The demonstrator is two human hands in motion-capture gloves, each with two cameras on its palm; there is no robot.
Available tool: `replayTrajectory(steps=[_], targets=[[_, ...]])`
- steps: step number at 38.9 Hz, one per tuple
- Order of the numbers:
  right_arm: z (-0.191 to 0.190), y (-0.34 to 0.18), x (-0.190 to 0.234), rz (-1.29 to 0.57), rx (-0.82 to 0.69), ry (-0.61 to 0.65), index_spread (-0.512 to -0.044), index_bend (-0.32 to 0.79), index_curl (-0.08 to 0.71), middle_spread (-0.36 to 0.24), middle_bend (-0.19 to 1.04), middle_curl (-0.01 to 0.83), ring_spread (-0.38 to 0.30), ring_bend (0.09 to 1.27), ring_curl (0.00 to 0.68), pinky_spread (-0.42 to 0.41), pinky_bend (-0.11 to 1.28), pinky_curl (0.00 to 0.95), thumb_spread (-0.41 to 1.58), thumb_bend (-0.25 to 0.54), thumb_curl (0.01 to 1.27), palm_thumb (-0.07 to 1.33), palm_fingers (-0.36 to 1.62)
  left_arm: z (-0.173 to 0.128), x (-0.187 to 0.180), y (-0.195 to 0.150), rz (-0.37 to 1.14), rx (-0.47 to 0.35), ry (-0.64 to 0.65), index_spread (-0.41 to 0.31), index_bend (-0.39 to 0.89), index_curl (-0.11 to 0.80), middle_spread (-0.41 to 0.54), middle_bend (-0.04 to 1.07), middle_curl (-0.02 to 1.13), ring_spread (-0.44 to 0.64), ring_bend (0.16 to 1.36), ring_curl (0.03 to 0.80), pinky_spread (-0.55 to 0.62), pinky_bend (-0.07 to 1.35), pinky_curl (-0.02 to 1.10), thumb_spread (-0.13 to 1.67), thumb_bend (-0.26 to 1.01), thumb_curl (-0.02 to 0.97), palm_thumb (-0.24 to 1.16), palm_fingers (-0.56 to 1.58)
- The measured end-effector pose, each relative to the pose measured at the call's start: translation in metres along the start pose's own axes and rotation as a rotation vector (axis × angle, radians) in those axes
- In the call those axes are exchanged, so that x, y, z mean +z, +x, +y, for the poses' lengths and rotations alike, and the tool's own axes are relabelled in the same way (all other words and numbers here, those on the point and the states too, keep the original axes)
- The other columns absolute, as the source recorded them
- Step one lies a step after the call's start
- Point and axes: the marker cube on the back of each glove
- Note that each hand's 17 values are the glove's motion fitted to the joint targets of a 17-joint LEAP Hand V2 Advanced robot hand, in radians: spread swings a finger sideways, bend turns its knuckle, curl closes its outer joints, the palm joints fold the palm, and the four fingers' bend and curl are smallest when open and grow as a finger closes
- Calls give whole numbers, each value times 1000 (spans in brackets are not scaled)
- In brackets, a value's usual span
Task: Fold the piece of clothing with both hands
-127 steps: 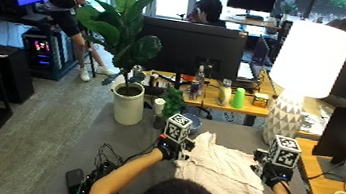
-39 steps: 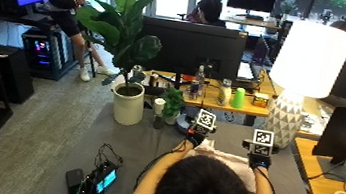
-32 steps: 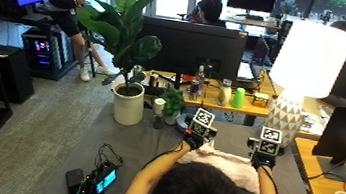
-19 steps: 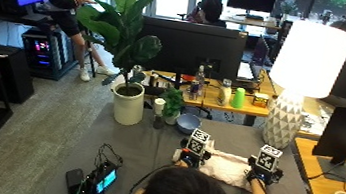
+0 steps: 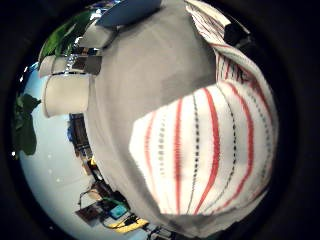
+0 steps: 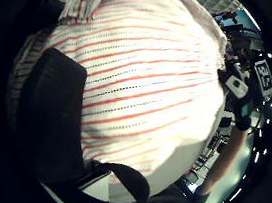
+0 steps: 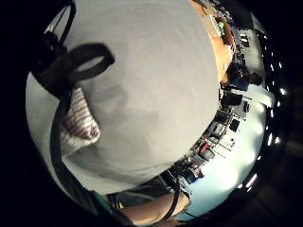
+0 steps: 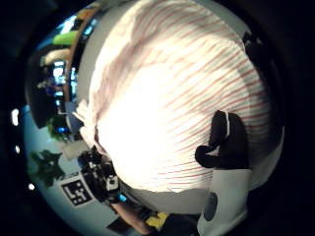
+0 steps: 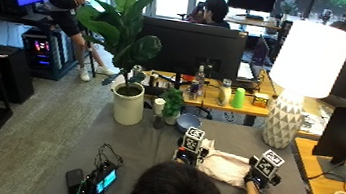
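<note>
2 hands (image 9: pixel 187 155) (image 9: pixel 260 178) gripping striped garment (image 9: pixel 226 165) edges

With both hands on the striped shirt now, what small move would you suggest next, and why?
Probably lower both hands and press the fold flat. The shirt lies bunched on the grey table between the left hand and right hand, and both thumb-side palm views show cloth close under the palms, with a thumb on it.

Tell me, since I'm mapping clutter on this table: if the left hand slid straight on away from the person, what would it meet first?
Probably the blue bowl just beyond the left hand, which holds the striped clothing. The small plant stands beside it; depth is unclear.
</note>
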Motion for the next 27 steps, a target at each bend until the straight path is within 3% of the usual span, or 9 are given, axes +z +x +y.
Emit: replayTrajectory(steps=[4, 8, 16, 21, 27], targets=[[-8, -6, -4, -103, -38, 105, -162, 92, 158, -69, 274, 476, -165, 614, 440, -202, 746, 422, 1074, 46, 576, 948, 1114, 9, -14, -5, 31, -1, -73, -136, 177, 373, -61, 155, 298, -6, 526, 362, 37, 406, 361, 1457, -7, 198, 64, 429], [-29, -3, -11, -183, -9, 247, -176, 157, 202, -105, 319, 501, -195, 644, 464, -242, 733, 438, 929, 36, 609, 1016, 1257, 11, -38, -18, 48, 0, -28, -135, 172, 376, -58, 145, 297, -4, 524, 362, 34, 411, 362, 1454, -2, 193, 74, 442], [-12, -13, -44, -230, -19, 64, -185, 185, 281, -125, 370, 521, -217, 656, 480, -291, 680, 439, 693, -18, 652, 1054, 1307, 15, -92, -66, 8, -85, 66, -134, 164, 376, -54, 145, 294, -1, 515, 358, 25, 417, 366, 1451, -3, 184, 80, 455], [-72, -58, -58, -297, -107, 111, -191, 210, 323, -132, 387, 527, -224, 639, 480, -297, 650, 435, 524, -33, 678, 1044, 1313, 13, -110, -83, 44, -77, 123, -134, 161, 375, -52, 145, 291, 0, 513, 356, 24, 415, 366, 1450, -2, 179, 87, 458], [-36, -121, -100, -360, -238, 177, -196, 213, 364, -147, 390, 532, -231, 635, 482, -295, 661, 446, 391, -28, 702, 1058, 1319, 29, -123, -115, -4, -171, 96, -133, 159, 373, -54, 146, 288, -7, 518, 355, 14, 410, 364, 1448, -2, 176, 98, 470]])
